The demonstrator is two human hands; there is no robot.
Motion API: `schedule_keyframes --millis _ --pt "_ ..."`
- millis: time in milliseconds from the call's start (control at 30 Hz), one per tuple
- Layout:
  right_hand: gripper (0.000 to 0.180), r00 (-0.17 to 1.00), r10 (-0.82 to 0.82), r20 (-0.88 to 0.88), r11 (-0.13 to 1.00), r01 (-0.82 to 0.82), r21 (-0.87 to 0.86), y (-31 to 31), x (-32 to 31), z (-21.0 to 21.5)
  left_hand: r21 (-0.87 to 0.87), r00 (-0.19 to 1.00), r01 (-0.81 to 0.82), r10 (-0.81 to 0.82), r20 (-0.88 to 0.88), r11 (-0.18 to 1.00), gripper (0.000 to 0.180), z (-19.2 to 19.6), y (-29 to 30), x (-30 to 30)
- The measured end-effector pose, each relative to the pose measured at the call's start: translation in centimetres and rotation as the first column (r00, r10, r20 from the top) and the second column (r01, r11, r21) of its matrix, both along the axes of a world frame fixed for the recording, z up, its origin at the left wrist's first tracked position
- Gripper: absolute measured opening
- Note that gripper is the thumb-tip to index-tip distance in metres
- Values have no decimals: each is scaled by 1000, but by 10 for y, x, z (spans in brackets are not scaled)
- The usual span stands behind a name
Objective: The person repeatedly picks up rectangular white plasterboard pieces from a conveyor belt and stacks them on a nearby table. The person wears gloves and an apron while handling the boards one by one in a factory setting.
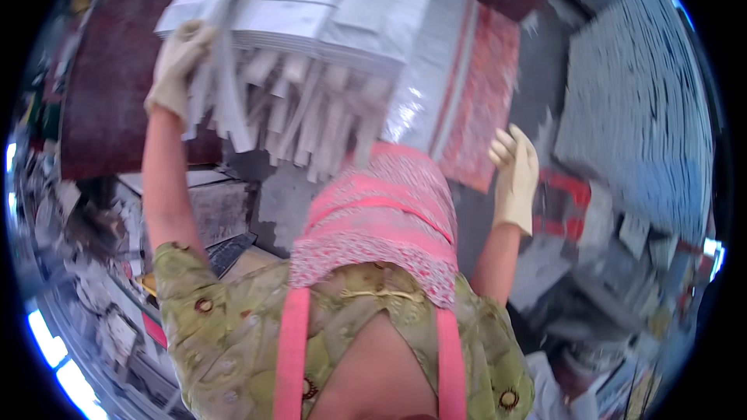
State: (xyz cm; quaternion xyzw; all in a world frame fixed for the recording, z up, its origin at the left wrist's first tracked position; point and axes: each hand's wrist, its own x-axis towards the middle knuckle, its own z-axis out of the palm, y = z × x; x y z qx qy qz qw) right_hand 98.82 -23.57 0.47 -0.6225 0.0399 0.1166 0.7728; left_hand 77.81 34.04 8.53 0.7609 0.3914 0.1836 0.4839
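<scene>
My left hand (180, 66), in a pale glove, is closed at the left edge of a stack of white printed sheets (299, 12). It grips a long white paper strip (227, 89), which runs down past the stack's front and is blurred. Many narrow paper strips (299, 109) hang in a fringe below the stack's near edge. Over to the right, my right hand (517, 171), also gloved, is raised in the air. Its fingers are loosely bent and apart, with nothing seen in them.
A shiny wrapped surface (420, 93) and a worn red board (486, 85) lie right of the stack. A tall pile of bluish sheets (634, 109) stands far right, near a red frame (572, 202). Dark red boards (117, 78) are at left; paper scraps (101, 288) litter the lower left.
</scene>
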Motion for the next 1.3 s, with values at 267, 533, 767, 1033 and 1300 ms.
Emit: schedule_keyframes --millis 267,533,767,1033,1300 --pt "37 974 -66 -219 985 28 -171 -23 -26 -25 347 947 -27 136 -292 937 69 -4 -32 15" --pt "38 931 13 -365 978 -88 -190 -37 -46 -66 298 975 -83 140 -174 951 63 -28 -20 3" --pt "39 937 40 -347 968 -122 -219 -69 -35 -52 527 952 -31 185 -243 849 66 -29 -23 7" --pt "37 964 98 -249 974 -145 -176 -96 -19 -76 669 931 -56 281 -233 741 66 -19 -15 0" --pt "39 980 74 -186 976 -110 -189 -92 -12 -44 371 948 -298 319 3 880 49 18 -28 15"
